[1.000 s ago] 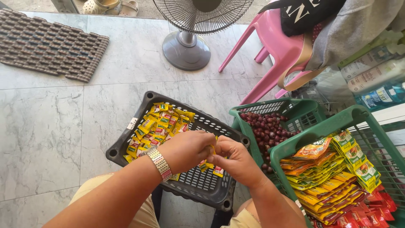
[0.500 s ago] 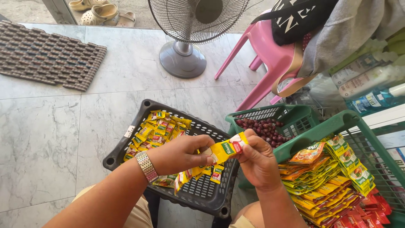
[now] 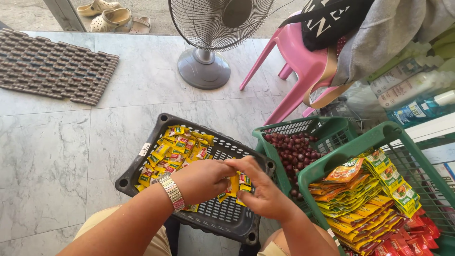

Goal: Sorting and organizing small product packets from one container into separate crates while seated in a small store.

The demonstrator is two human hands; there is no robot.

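Observation:
My left hand (image 3: 201, 180), with a metal watch on the wrist, and my right hand (image 3: 263, 189) meet over a black plastic basket (image 3: 237, 225). Between them they grip a short strip of yellow sachets (image 3: 238, 185) that hangs down a little. A pile of the same yellow sachets (image 3: 173, 151) lies in the far left corner of the basket. The basket rests on my lap.
A green basket of dark red round fruits (image 3: 296, 151) stands right of the black one. A nearer green basket (image 3: 379, 137) holds orange, yellow and red packets. A standing fan (image 3: 208, 47), a pink plastic chair (image 3: 303, 66) and a brown mat (image 3: 52, 66) are on the marble floor.
The sachet strip was raised in my right hand half a second ago. Now both hands have come down over the basket and hold it lower.

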